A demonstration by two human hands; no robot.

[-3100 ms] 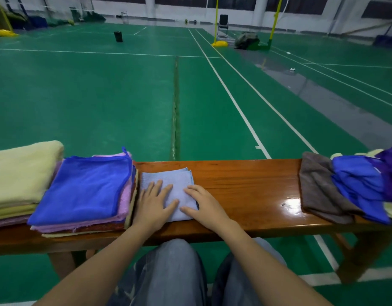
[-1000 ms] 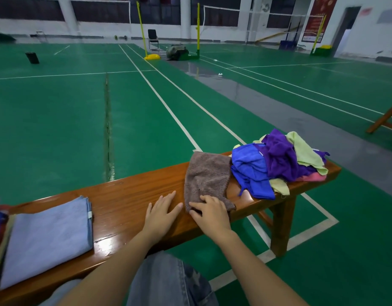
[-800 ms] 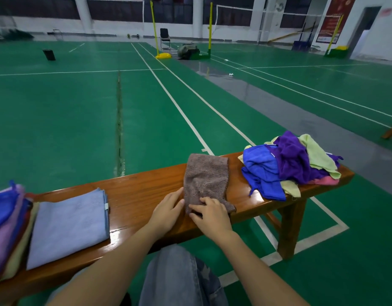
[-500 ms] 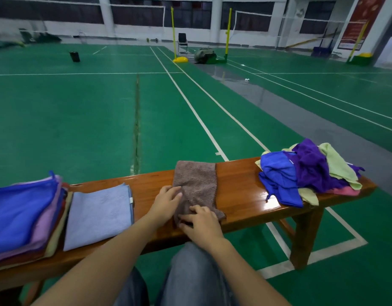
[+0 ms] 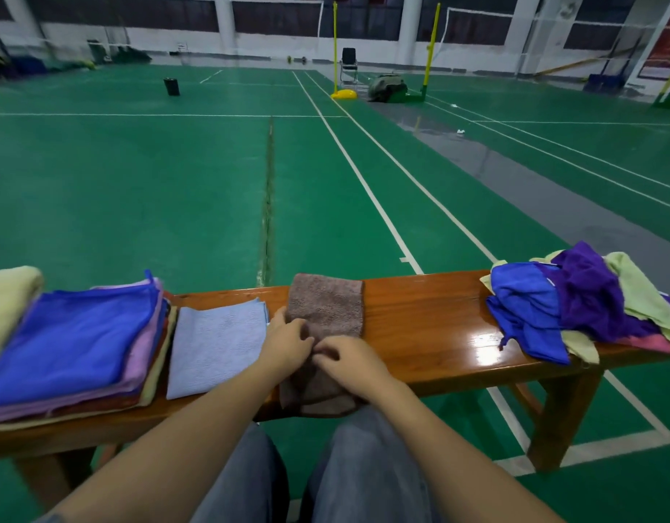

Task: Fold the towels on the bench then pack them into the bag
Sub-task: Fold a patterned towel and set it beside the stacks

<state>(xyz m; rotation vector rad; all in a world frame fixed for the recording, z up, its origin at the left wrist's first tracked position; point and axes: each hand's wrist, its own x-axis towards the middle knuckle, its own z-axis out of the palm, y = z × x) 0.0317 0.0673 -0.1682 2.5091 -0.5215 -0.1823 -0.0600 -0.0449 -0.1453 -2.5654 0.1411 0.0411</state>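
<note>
Left hand (image 5: 288,343): on the near left part of the brown towel (image 5: 326,303), fingers curled and pinching the cloth, knuckles up.
Right hand (image 5: 348,358): on the towel's near middle, just right of the left hand, fingertips meeting it; the fingers are curled onto the cloth too.
Forearms: both bare, coming up from the bottom corners and converging on the towel.
Wrists: roughly straight, one on either side of the towel's near end.
</note>
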